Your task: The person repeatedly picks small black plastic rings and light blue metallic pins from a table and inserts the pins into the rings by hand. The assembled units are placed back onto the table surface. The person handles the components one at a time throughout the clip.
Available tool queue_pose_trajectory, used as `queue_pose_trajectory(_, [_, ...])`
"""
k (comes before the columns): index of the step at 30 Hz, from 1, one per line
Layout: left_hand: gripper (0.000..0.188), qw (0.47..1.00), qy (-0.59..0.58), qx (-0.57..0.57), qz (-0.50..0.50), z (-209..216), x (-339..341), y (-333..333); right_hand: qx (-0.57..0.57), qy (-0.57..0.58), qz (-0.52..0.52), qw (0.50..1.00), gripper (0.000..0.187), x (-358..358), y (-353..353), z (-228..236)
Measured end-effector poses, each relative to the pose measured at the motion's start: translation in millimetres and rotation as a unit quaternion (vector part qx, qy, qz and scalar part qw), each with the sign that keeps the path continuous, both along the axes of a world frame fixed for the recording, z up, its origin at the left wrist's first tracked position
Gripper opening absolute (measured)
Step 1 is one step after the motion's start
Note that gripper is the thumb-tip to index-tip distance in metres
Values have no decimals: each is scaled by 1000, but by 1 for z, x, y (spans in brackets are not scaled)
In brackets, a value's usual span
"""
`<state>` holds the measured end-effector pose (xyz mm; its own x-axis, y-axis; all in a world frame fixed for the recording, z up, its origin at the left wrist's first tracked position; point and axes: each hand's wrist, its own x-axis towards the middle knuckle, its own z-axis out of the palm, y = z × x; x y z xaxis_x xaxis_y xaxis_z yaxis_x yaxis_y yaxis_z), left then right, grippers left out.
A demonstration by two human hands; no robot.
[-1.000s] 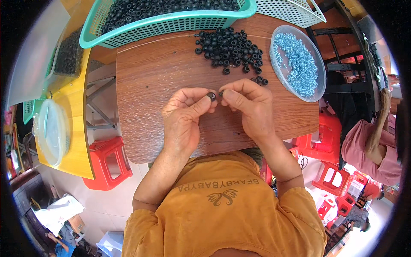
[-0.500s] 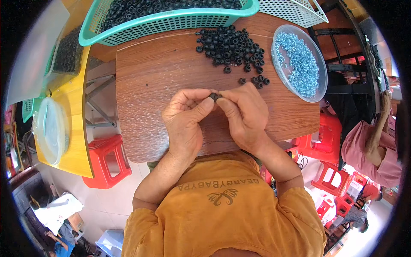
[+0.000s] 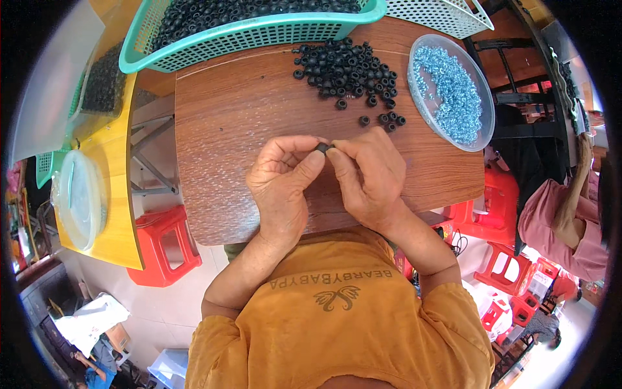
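Over the near part of the brown wooden table [image 3: 227, 155], my two hands meet at the fingertips. My left hand [image 3: 285, 178] pinches a small black ring-shaped part [image 3: 322, 148] between thumb and index finger. From the other side, the thumb and index finger of my right hand [image 3: 370, 175] close on the same part. Whether a second small piece is in the right fingertips is hidden. Beyond my hands lies a loose pile of black ring-shaped parts [image 3: 343, 68], with several strays close by. A round clear dish [image 3: 484, 137] at the right holds small shiny blue pieces [image 3: 457, 97].
A teal basket [image 3: 253, 40] full of black parts stands at the far edge, beside a white perforated basket [image 3: 440, 18]. To the left is a yellow table [image 3: 120, 188] with a plastic tub [image 3: 81, 201]. Red stools [image 3: 165, 249] flank the table. Another person's arm [image 3: 576, 194] shows far right.
Both hands stay together at nearly the same spot. The black part has turned slightly between the fingertips. The whole view has shifted a little.
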<state>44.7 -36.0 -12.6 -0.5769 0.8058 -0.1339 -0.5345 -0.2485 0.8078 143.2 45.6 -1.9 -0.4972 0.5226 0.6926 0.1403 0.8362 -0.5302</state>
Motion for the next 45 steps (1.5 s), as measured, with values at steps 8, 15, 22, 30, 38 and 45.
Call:
queue_pose_trajectory(8, [16, 1000, -21, 7, 4, 7, 4, 2, 13, -17, 13, 1000, 17, 6, 2, 2])
queue_pose_trajectory(15, [17, 996, -73, -52, -11, 5, -2, 1, 108, -60, 0, 992, 26, 9, -1, -7])
queue_pose_trajectory(22, [16, 995, -75, -70, -9, 3, -2, 3, 134, -78, -28, 987, 23, 7, -4, -9])
queue_pose_trajectory(30, [18, 998, -53, -33, -2, 1, -2, 6, 102, -67, -19, 992, 12, 5, 1, -2])
queue_pose_trajectory(38, [19, 999, -39, -18, 3, 5, 0, 7, -21, -39, 38, 998, 9, 10, 10, 7])
queue_pose_trajectory(45, [18, 999, -22, -34, 31, 6, 5, 7, 60, -51, 0, 997, 16, 9, 3, -1])
